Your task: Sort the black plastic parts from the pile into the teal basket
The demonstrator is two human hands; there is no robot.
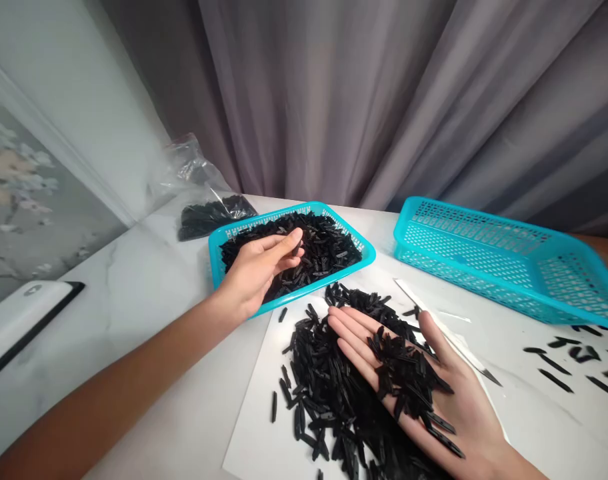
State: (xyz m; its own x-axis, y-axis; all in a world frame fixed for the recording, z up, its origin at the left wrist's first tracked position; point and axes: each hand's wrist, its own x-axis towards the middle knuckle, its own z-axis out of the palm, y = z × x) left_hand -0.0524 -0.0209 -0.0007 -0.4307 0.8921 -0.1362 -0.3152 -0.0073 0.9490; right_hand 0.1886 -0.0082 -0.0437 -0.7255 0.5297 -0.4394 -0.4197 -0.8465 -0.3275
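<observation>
My left hand (264, 270) is over the blue basket (289, 299) full of small black pieces (329, 247), its thumb and fingers pressed together round something dark, mostly hidden. My right hand (414, 380) lies palm up with fingers stretched out, bearing a heap of the same black pieces (409, 373). Beneath and left of it, a large pile of black pieces (329, 393) spreads over a white sheet (254, 427) on the table.
An empty blue basket (484, 260) stands at the back right. Near the right hand lies a white, dark-tipped tool (459, 347). Loose black strips (557, 380) lie at right. A clear bag of black pieces (214, 217) is back left; a white device (29, 320) is far left.
</observation>
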